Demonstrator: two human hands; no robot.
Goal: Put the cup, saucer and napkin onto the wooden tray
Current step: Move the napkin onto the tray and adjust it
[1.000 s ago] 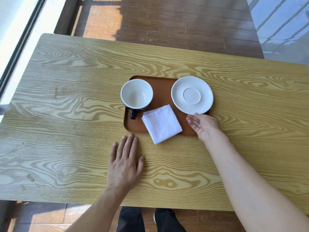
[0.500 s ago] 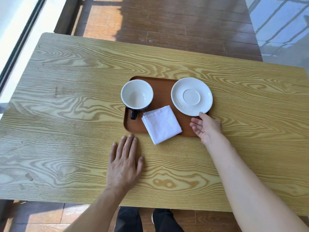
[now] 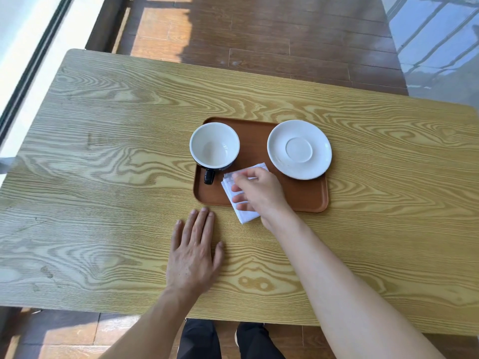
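Note:
A brown wooden tray (image 3: 305, 195) lies in the middle of the table. On its left part stands a cup (image 3: 214, 146), white inside and dark outside, with its handle pointing toward me. A white saucer (image 3: 299, 149) sits at the tray's far right corner, its rim reaching past the tray edge. A folded white napkin (image 3: 245, 216) lies across the tray's near edge, one corner hanging onto the table. My right hand (image 3: 261, 193) covers the napkin, thumb on its far edge and fingers curled over its left side. My left hand (image 3: 194, 252) lies flat on the table just in front of the tray.
The light wood-grain table (image 3: 103, 177) stretches wide on both sides of the tray. Beyond its far edge is a brown plank floor (image 3: 259, 35). A bright window frame (image 3: 31, 47) runs along the left. My legs show below the near edge.
My right hand has moved left from the tray's near right corner, below the saucer, onto the napkin. My left hand, the cup and the saucer have stayed put.

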